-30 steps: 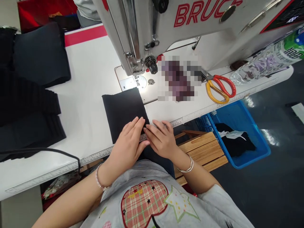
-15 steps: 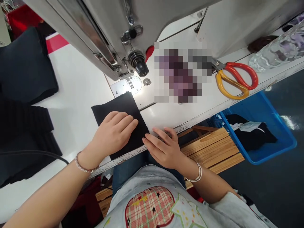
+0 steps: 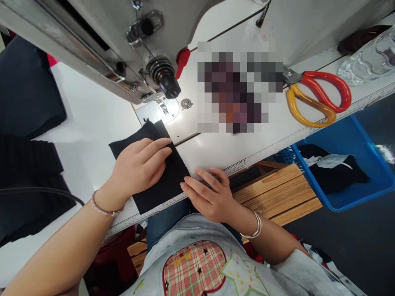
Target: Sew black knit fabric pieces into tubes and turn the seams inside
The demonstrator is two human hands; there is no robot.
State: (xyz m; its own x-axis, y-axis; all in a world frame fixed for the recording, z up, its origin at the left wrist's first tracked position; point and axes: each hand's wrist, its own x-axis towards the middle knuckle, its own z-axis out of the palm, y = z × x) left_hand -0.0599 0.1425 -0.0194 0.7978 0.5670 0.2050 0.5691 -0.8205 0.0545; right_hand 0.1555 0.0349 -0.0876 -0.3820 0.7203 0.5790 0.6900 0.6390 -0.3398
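Note:
A black cloth piece [image 3: 160,181] lies on the white table below the sewing machine's metal plate [image 3: 157,110], one edge raised in a fold near the plate. My left hand [image 3: 142,164] is on the cloth, thumb and fingers pressed together; what they pinch, if anything, is hidden under the hand. At the table's ruler edge, my right hand [image 3: 210,193] rests with fingers spread, fingertips beside the cloth's right corner. The machine head [image 3: 101,45] rises above the cloth.
Stacks of dark cloth [image 3: 27,86] lie at the left. Scissors [image 3: 317,98] with red and yellow handles and a clear bottle [image 3: 367,57] are on the right. A blurred patch covers objects mid-table. Below the edge are a wooden bench [image 3: 274,195] and blue basket [image 3: 342,205].
My left hand has moved slightly left, its fingers drawn closer together. The cloth's upper edge now shows a fold. My right hand stays nearly in place, and the view has shifted a little.

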